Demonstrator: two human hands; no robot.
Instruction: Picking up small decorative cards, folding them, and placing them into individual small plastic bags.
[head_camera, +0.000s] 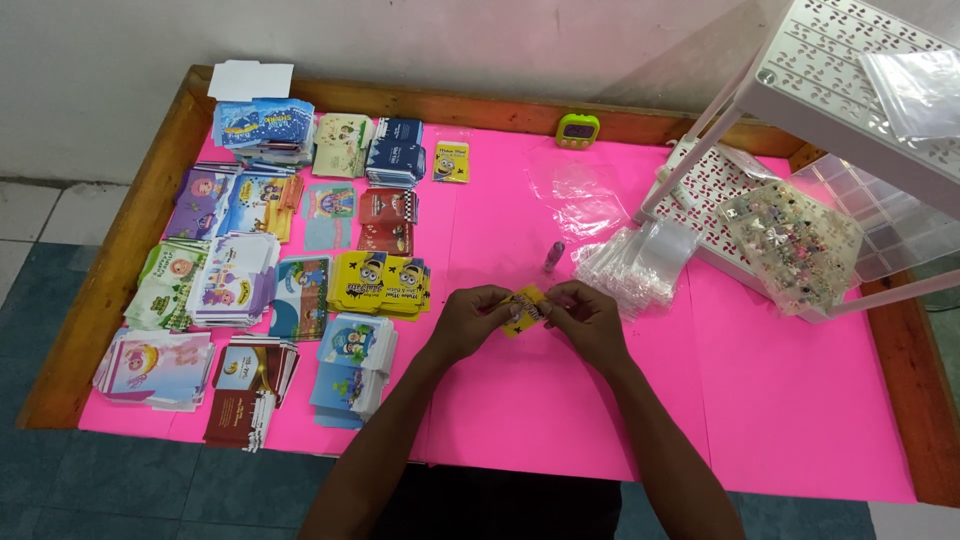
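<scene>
Near the middle of the pink table, both hands meet over one small yellow card. The left hand pinches its left edge with closed fingers, and the right hand grips the right edge the same way, so the card hangs between them just above the surface.

Just to the right of the hands lies a loose heap of small clear bags, and a small purple tube rests a little farther off, beside that heap. One flat clear bag lies alone toward the far side, near a green timer at the far rim.

Left of the hands, many stacks of printed cards cover the left half of the table in rough rows, among them a yellow stack of the same kind as the held card.

At the right stands a white perforated rack, with a clear bag of small trinkets on its lower shelf.

Judging by what lies out, the work looks barely begun: one card is in hand, no finished pieces can be made out, and the stacks and the bag heap look largely untouched.
</scene>
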